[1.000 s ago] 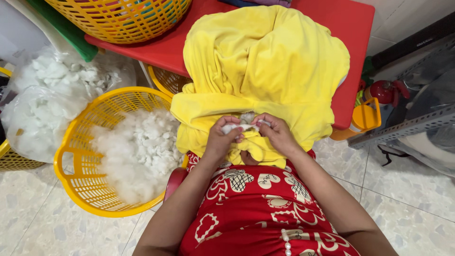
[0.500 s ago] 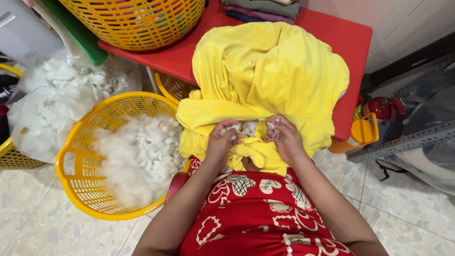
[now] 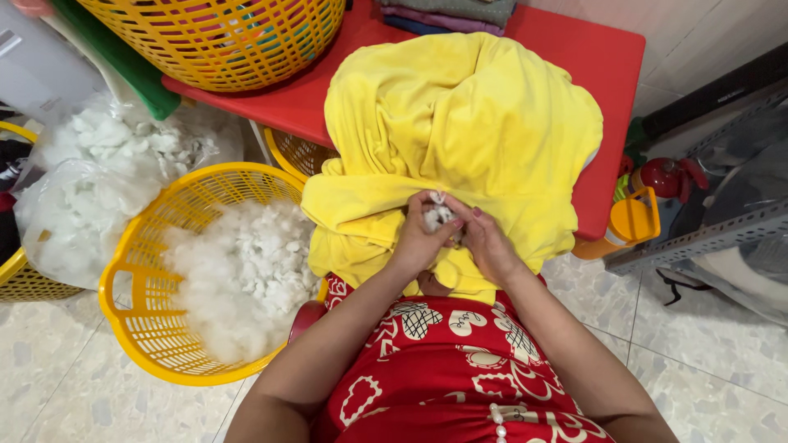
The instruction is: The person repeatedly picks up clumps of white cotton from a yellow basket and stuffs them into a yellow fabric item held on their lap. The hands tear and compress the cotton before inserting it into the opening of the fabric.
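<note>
I see a yellow basket of white stuffing on the tiled floor at the left, with a clear bag of the same stuffing just beside it. On the red counter stands another yellow basket, and folded cloths lie at its far edge. An orange bottle stands near the counter's right side.

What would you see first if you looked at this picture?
A big yellow cloth spills off the red table in the middle. At its lower edge, the left hand and right hand pinch a bit of white fluff. To the left, on the floor, a yellow basket holds a heap of the same fluff.
</note>
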